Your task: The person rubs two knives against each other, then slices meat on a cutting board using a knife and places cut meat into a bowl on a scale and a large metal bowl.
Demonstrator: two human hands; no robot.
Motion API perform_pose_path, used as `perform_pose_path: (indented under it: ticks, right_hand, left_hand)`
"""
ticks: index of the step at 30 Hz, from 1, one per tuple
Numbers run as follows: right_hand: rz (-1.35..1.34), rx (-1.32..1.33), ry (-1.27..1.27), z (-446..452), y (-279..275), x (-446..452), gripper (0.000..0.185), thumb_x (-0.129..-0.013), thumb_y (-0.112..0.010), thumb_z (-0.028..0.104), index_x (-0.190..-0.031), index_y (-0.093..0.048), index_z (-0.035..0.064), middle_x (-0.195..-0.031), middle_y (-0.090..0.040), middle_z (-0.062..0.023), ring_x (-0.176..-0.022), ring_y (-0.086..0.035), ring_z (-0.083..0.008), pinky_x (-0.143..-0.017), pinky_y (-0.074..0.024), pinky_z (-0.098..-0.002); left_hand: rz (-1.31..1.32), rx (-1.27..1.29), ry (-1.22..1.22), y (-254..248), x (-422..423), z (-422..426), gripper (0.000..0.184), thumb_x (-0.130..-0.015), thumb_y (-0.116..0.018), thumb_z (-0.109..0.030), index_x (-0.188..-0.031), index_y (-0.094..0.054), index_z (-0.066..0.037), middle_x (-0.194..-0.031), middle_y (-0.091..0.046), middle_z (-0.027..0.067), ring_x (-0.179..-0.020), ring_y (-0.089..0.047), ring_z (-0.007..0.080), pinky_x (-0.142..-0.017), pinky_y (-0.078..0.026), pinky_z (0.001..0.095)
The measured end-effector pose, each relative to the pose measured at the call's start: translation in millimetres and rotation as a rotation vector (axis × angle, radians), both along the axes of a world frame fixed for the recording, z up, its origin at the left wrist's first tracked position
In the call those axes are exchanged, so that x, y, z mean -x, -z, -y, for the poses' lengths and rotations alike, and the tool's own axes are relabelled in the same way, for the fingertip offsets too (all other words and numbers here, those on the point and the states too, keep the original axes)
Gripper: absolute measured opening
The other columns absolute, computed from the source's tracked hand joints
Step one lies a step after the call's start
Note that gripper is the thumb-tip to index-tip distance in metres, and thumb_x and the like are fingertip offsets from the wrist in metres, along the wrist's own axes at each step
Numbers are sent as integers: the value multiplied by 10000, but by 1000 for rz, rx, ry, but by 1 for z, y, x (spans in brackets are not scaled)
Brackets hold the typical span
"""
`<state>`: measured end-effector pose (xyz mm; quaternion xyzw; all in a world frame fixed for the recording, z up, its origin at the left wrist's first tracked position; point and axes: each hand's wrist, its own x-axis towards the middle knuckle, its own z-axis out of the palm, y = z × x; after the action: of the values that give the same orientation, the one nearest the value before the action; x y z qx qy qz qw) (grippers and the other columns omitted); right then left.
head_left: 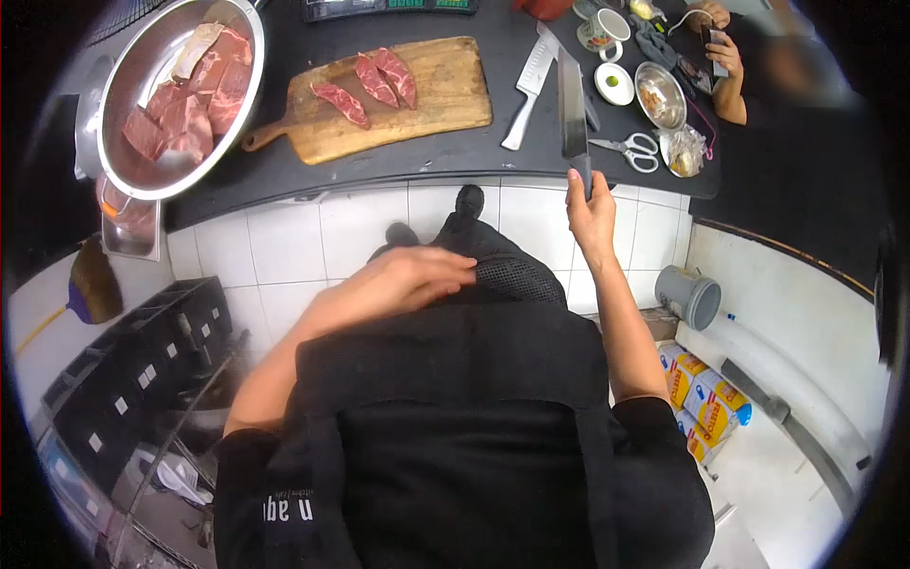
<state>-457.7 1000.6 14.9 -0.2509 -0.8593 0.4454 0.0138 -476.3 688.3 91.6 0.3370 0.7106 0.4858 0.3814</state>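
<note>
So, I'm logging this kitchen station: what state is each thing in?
Right hand: closed around held knife
Held knife: unsheathed
Left hand: open, blurred, seemingly empty
White-handled knife: lying on counter, unsheathed
Meat slices: raw, three, on cutting board
Meat chunks: raw, in large bowl
Scissors: lying down, blade opening unclear
Mug: upright, contents unclear
Small metal bowl: uncovered, holding food

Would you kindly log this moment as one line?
right hand: holds grey-handled knife | left hand: blurred, no object visible | cutting board: three meat pieces

Black short-sleeved shirt [464, 484], black apron [450, 351], white lettering [296, 509], black shoes [469, 201]
</note>
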Motion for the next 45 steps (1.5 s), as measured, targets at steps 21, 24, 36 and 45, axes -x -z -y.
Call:
perform_pose_path:
  ticks: [21,24,36,45]
  right_hand:
    - [-199,-312,-103,78,-30,-34,227,-927,-594,242,-1031,-552,45,-704,-636,-206,-634,-632,-399,-565,-483,-456]
    - [-132,-310,-98,70,-36,-36,258,-937,-566,274,-1022,-550,31,-714,-637,-211,-664,-627,-416,-595,-479,-476]
    - [-25,-224,-26,100,-39,-56,296,-941,-546,299,-1012,-528,12,-752,-641,-232,-718,-626,-443,-658,-490,-497]
    - [48,-131,-132,84,-53,-42,298,-948,-555,298,-967,-548,1,-680,-643,-188,-635,-647,-365,-586,-507,-407]
  left_hand:
    - [-175,34,332,-51,21,70,309,-868,-542,-90,-1150,-627,4,-1217,-627,139,-1127,-601,298,-971,-471,371]
    - [-194,89,326,-55,30,68,229,-894,-563,-76,-1096,-650,-11,-1053,-688,136,-970,-663,296,-842,-508,370]
    - [-217,276,179,-56,35,87,160,-900,-602,-134,-1020,-671,-54,-919,-692,130,-865,-662,312,-765,-503,373]
    - [-560,198,46,-72,32,66,208,-900,-601,-136,-1095,-650,-85,-1010,-653,125,-863,-653,299,-779,-501,353]
